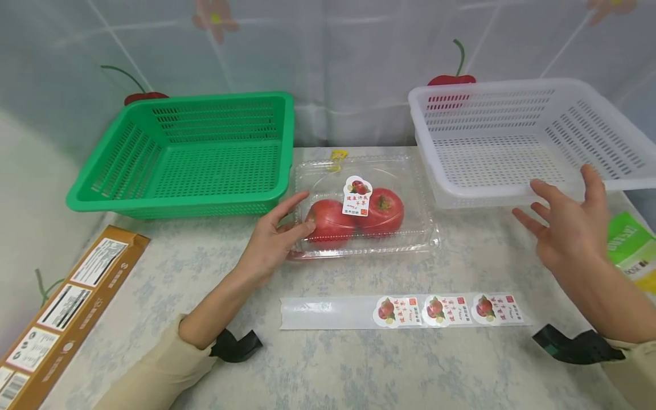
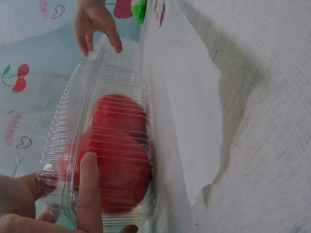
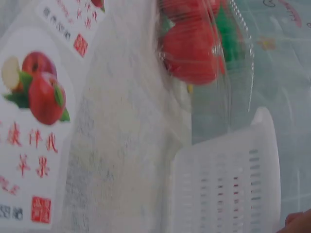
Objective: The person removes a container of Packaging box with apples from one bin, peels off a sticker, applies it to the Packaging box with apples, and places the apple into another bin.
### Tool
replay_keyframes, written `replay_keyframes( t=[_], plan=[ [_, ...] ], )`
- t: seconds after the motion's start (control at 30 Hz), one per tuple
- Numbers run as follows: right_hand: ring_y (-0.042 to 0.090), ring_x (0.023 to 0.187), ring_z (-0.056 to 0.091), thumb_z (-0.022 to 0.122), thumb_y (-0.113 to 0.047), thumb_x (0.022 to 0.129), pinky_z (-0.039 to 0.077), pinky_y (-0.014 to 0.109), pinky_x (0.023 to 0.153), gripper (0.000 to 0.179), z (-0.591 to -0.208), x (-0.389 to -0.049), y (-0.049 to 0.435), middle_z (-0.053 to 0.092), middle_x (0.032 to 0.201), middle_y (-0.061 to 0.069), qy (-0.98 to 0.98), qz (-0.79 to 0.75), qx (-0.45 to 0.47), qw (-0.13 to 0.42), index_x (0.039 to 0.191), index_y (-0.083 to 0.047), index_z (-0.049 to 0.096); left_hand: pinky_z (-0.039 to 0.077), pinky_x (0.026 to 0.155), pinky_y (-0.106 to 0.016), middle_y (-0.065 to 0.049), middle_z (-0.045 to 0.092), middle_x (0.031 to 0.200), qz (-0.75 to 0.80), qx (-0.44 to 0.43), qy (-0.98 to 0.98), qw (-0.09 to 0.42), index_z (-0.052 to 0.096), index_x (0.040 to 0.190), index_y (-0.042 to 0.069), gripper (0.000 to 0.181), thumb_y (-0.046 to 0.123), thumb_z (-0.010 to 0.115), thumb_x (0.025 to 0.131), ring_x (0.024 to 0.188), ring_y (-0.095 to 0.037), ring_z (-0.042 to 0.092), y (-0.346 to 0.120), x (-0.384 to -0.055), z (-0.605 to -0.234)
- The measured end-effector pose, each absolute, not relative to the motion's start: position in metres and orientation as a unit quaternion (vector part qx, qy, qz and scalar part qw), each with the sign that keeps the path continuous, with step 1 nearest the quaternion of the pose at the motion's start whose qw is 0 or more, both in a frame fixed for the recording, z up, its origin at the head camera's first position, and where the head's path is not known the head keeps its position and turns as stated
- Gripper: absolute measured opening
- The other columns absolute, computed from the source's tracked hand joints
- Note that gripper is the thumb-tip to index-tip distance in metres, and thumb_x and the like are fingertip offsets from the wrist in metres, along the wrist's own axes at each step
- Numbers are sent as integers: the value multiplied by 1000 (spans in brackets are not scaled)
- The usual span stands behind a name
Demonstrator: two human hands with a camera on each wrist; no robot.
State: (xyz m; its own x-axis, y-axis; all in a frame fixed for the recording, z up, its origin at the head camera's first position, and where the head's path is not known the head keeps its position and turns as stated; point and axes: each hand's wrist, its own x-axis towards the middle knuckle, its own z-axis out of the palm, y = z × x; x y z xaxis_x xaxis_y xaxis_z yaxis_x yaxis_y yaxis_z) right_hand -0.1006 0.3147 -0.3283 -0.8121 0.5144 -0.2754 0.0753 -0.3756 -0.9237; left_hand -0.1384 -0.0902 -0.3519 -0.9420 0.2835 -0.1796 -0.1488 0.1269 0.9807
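Two red apples (image 1: 330, 222) lie inside a clear hinged plastic box (image 1: 416, 199), its lid down. A die-cut apple label (image 1: 357, 196) sits on the lid. My left hand (image 1: 266, 242) grips the box's left end, with the thumb (image 2: 90, 189) along the front side and the fingers toward the rim behind. To the right, my right hand (image 1: 576, 228) is raised with spread fingers, holding nothing. It overlaps the front rim of the white basket (image 1: 492, 200) in the head view. A backing strip (image 1: 318, 313) lies in front of the box, three labels on its right half.
A green basket (image 1: 179, 203) stands at the back left, the white one at the back right. The long brown carton (image 1: 66, 319) lies at the left edge. At far right is a green and yellow packet (image 1: 631, 245). A small yellow wrapper (image 1: 339, 154) shows behind the box.
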Motion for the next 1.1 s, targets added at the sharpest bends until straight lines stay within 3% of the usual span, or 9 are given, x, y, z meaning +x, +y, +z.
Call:
replay_keyframes(
  t=[0.1,0.17,0.27,0.33,0.37,0.6,0.8,1.1],
  plan=[
    [24,149,-5,72,-15,90,42,37,96,98,-332,-109,325,5,159,-19,-529,801,-257,116,150,-59,8,57,64,-33,-6,33,152,661,49,731,162,46,149,21,59,10,66,95,122,-29,53,-91,-138,-352],
    [24,148,-9,71,-12,91,40,37,99,99,-335,-113,329,6,159,-18,-520,810,-247,110,149,-60,7,57,63,-33,-7,34,152,663,50,729,163,47,148,20,58,10,66,95,120,-29,55,-91,-138,-353],
    [21,148,-2,69,-6,91,49,34,92,96,-338,-116,331,15,158,-15,-511,818,-236,116,149,-56,12,57,62,-32,-8,34,152,664,49,729,162,47,148,20,57,10,66,95,119,-29,56,-91,-138,-353],
    [24,147,9,71,-3,89,54,34,82,90,-339,-118,330,33,149,-14,-511,817,-233,132,146,-52,20,57,62,-33,-8,34,152,664,45,729,160,47,147,20,57,9,66,95,121,-29,55,-90,-138,-353],
    [24,145,12,71,-2,89,55,33,79,89,-340,-118,329,34,148,-14,-510,817,-232,136,145,-51,22,57,62,-33,-9,33,152,663,41,730,159,47,148,20,57,9,66,95,122,-29,53,-90,-138,-352],
    [25,140,24,73,-4,88,54,34,77,88,-342,-116,323,35,147,-10,-522,807,-230,155,146,-48,23,57,66,-35,-5,31,155,684,8,711,164,47,147,22,58,7,65,94,130,-28,46,-87,-133,-353],
    [21,124,42,75,-4,87,57,34,70,83,-343,-113,321,40,146,-7,-518,812,-214,165,144,-44,30,57,70,-34,5,29,155,736,-38,652,176,48,147,28,61,3,63,94,135,-25,38,-85,-124,-350],
    [22,115,46,76,-9,86,58,30,67,83,-342,-112,320,41,145,-6,-526,806,-210,173,145,-40,27,58,72,-41,12,27,156,774,-61,608,164,48,148,25,62,-3,60,93,124,-26,53,-86,-102,-339]
  ],
)
